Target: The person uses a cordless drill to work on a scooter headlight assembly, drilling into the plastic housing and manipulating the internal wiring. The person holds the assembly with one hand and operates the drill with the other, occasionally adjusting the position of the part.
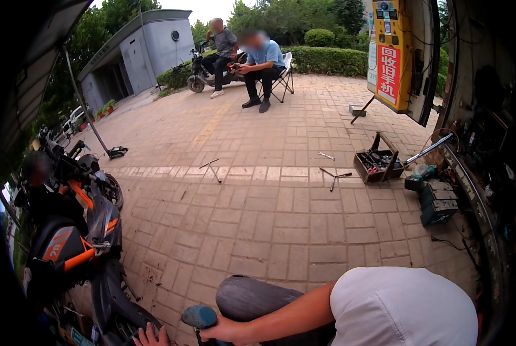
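At the bottom edge my right hand point(226, 331) is closed around a power tool with a rounded teal body point(199, 316); its lower part is out of the picture. To the left of it, only the fingers of my left hand point(152, 337) show, spread apart beside the black rear fender point(132, 314) of a black and orange motorbike point(76, 245). Whether those fingers touch the bike I cannot tell. The bike's seat and orange frame bars rise along the left side.
On the brick paving point(269, 213) lie a T-handle wrench point(213, 170), a three-arm wrench point(334, 177) and a spanner point(326, 155). A wooden toolbox point(379, 163) and a dark green case point(438, 203) stand at right. Two people sit farther off, one on a folding chair point(287, 74), one on a scooter point(201, 75).
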The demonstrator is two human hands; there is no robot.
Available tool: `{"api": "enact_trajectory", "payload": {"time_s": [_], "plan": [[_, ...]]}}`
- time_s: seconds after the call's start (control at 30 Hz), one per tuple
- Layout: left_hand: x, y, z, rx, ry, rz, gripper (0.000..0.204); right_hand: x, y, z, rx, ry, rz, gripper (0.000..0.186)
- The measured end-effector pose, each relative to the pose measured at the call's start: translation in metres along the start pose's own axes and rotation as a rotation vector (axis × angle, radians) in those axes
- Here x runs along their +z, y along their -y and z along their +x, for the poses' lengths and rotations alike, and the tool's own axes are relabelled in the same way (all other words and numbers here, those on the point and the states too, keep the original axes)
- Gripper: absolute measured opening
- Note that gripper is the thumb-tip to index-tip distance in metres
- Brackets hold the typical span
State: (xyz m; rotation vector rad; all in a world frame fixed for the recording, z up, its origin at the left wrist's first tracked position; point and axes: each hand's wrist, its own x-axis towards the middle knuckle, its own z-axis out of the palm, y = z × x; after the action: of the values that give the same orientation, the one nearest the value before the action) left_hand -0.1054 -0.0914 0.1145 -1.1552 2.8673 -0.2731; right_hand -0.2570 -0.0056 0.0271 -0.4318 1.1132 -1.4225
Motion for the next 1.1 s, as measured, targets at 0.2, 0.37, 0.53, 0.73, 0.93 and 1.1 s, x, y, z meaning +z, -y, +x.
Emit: {"api": "enact_trajectory", "payload": {"time_s": [0.2,0.37,0.53,0.73,0.93,1.1], "plan": [[-0.057,0.009,-0.006,-0.075,-0.329,0.07,0.07,-0.004,0.02,-0.004,0.092,0.08,-0.027,0.03],[-0.089,0.027,-0.035,-0.222,-0.491,-0.051,0.069,0.007,0.008,0.006,0.139,0.053,0.136,0.019],[-0.066,0.03,-0.095,-0.562,-0.908,-0.745,0.032,-0.015,0.02,0.002,0.084,-0.014,0.215,0.019],[-0.013,-0.016,-0.171,-0.839,-0.587,-0.709,0.014,0.013,0.011,-0.007,0.13,0.044,0.194,0.027],[0.014,-0.083,-0.11,-0.688,-0.379,-0.336,0.056,-0.016,0.031,-0.003,0.099,-0.045,0.243,0.013],[-0.001,-0.071,-0.113,-0.892,-0.282,-0.41,0.053,0.011,0.008,-0.001,0.059,0.065,0.136,0.017]]}}
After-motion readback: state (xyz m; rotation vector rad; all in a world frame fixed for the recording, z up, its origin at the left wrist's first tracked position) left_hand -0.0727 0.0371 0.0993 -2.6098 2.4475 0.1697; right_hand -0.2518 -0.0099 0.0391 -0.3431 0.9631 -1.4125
